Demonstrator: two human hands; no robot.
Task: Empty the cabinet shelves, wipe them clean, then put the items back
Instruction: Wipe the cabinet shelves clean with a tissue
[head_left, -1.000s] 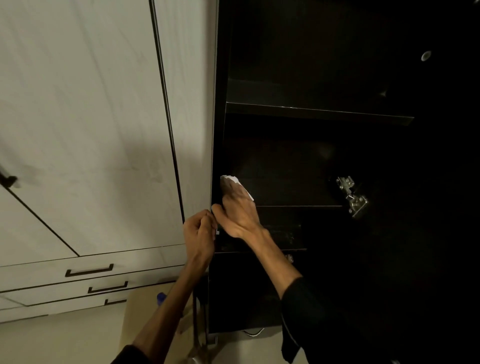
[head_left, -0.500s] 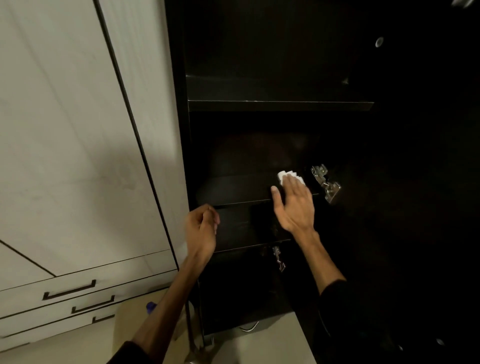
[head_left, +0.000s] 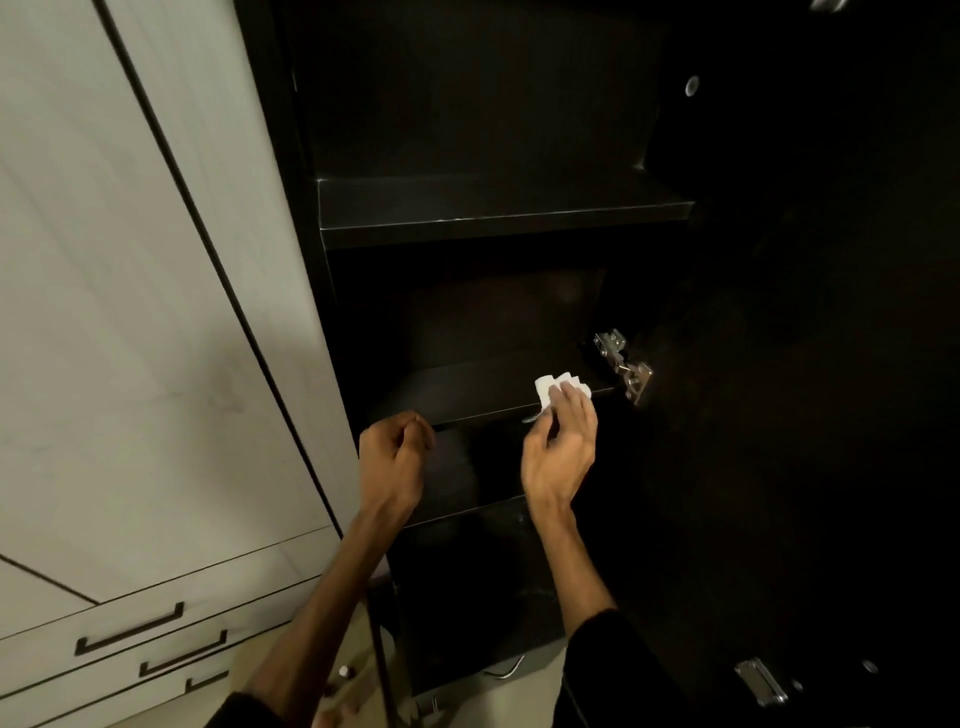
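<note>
- Right hand (head_left: 561, 447): fingers laid forward over a white cloth (head_left: 551, 389), thumb spread to the left; the hand presses the cloth down on the middle shelf rather than closing round it, palm lifted slightly at the wrist.
- White cloth: crumpled, small, its folds showing past the fingertips; lies at the front edge of the middle shelf (head_left: 467, 389), near that shelf's right end.
- Left hand (head_left: 395, 457): fingers curled inward in a loose fist, nothing visible inside it; sits at the front edge of the middle shelf near its left end, whether touching the edge cannot be told.
- Both forearms bare, dark sleeves at the bottom of the frame.
- Middle shelf: dark, its surface bare apart from the cloth and hand.
- Upper shelf (head_left: 498, 208): dark, front edge showing pale scuffs.
- Lower shelf (head_left: 467, 512): only its front edge is visible below the hands; too dark to read further.
- Cabinet (head_left: 291, 208): dark interior, open.
- Metal hinge (head_left: 626, 366): on the right side wall of the cabinet, just beside the cloth.
- Second metal hinge (head_left: 761, 680): bottom right corner, on a dark panel.
- Pale cupboard doors (head_left: 130, 312): left of the cabinet, closed.
- Drawers (head_left: 156, 639): beneath the pale doors, with dark bar handles.
</note>
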